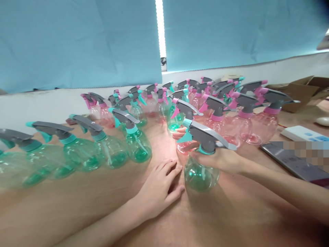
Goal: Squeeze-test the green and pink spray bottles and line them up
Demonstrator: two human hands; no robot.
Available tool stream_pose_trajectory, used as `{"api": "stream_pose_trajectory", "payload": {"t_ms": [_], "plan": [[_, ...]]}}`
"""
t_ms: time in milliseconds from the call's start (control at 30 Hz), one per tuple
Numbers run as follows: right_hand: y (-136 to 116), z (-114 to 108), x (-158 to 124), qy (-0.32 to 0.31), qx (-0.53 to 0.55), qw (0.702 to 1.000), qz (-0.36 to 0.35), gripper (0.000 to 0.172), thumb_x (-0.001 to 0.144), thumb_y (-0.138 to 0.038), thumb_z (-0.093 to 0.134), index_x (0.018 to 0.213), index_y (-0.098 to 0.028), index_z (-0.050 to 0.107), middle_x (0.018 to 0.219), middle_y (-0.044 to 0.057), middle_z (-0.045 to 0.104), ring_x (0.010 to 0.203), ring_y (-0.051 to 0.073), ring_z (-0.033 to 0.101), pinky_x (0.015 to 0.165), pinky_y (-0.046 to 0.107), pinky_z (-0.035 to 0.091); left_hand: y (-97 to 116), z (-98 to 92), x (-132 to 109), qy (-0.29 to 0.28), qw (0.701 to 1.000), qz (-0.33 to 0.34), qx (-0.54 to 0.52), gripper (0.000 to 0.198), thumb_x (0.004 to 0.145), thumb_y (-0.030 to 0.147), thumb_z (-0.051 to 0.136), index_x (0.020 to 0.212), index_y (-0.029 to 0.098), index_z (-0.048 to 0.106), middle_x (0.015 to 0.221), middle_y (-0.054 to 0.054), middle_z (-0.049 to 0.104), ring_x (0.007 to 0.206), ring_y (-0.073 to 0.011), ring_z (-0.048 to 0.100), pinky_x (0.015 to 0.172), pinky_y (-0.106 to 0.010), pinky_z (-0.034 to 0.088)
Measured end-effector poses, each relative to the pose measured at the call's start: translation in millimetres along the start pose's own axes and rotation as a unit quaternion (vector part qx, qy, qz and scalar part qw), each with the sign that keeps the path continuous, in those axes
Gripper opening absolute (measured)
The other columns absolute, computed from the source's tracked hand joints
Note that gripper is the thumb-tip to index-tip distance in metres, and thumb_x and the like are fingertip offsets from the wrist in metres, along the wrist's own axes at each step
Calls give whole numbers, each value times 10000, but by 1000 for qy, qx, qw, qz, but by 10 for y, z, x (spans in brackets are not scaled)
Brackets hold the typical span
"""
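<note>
My left hand lies on the wooden table with its fingers stretched out and nothing in them. Just to its right is a clear green spray bottle with a grey trigger head and a turquoise nozzle pointing left. My right hand grips this bottle around the neck, some fingers partly hidden by the trigger. The bottle looks upright; whether its base touches the table I cannot tell. Nearest beyond my left fingers stands another green spray bottle. A pink spray bottle stands behind the held one.
Several green spray bottles line the left side. Pink ones cluster at the right, with mixed colours farther back. A phone, a white power strip and a cardboard box are at the right. Blue blinds hang behind.
</note>
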State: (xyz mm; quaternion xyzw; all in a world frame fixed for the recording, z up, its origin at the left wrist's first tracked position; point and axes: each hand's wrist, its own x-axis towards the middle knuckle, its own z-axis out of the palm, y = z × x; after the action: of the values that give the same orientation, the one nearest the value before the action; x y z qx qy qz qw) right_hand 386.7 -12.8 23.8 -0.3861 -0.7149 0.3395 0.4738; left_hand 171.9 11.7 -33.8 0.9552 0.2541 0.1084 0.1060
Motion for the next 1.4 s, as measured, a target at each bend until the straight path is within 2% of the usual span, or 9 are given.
{"api": "stream_pose_trajectory", "payload": {"t_ms": [233, 367, 500, 700, 900, 1033, 1300, 1400], "plan": [[17, -7, 1, -5, -16, 1000, 8, 592, 770, -85, 577, 1299, -345, 525, 1340, -9, 580, 1039, 214, 669, 839, 352, 591, 9, -2, -7, 1, 1000, 1, -5, 457, 926, 321, 534, 1344, 142, 487, 1396, -151, 468, 1295, -318, 404, 1052, -512, 350], [-2, 6, 9, 14, -49, 999, 3, 511, 760, -148, 601, 1245, -308, 577, 1230, 19, 656, 1001, 238, 680, 840, 395, 586, 21, -7, -15, 0, 1000, -2, -4, 454, 924, 315, 535, 1332, 120, 500, 1384, -169, 476, 1292, -328, 407, 1043, -518, 359], [17, 13, -3, 34, -105, 994, 22, 405, 774, -166, 576, 1159, -280, 632, 1057, 16, 723, 926, 249, 696, 771, 408, 598, 25, -7, -6, -2, 1000, -6, -4, 447, 927, 310, 529, 1325, 111, 504, 1380, -177, 478, 1290, -330, 406, 1041, -522, 360], [100, 10, -12, 39, -91, 995, 0, 486, 755, -194, 632, 1224, -306, 578, 1107, 15, 704, 941, 219, 686, 804, 370, 578, 11, 3, 0, 7, 1000, -3, -8, 439, 926, 323, 524, 1328, 149, 496, 1381, -157, 483, 1289, -316, 411, 1044, -508, 360], [-15, 16, 5, 69, -131, 989, 10, 454, 736, -271, 613, 1188, -310, 596, 978, 21, 723, 732, 205, 683, 593, 315, 560, 11, 14, -10, 13, 1000, -2, -12, 436, 926, 327, 529, 1323, 150, 500, 1381, -155, 483, 1288, -317, 413, 1047, -507, 356], [-63, 14, 25, 74, -164, 984, 14, 439, 719, -282, 596, 1157, -308, 611, 905, 11, 727, 637, 185, 656, 533, 291, 528, 11, 15, -2, 19, 1000, 0, -17, 424, 926, 330, 528, 1314, 161, 505, 1373, -150, 491, 1283, -316, 417, 1045, -509, 358], [2, -27, -9, 45, -164, 985, 26, 438, 756, -267, 588, 1190, -323, 599, 881, 8, 725, 683, 209, 674, 607, 327, 560, 11, 11, -5, 11, 1000, 0, -15, 440, 926, 323, 525, 1336, 168, 485, 1384, -146, 480, 1288, -309, 408, 1047, -507, 349], [18, -43, -28, 16, -118, 992, 35, 448, 764, -222, 603, 1197, -338, 601, 1005, -1, 716, 715, 186, 680, 660, 304, 580, 11, 18, 2, 17, 1000, -1, -20, 436, 921, 328, 530, 1329, 178, 492, 1377, -142, 489, 1282, -315, 418, 1042, -510, 357]]}}
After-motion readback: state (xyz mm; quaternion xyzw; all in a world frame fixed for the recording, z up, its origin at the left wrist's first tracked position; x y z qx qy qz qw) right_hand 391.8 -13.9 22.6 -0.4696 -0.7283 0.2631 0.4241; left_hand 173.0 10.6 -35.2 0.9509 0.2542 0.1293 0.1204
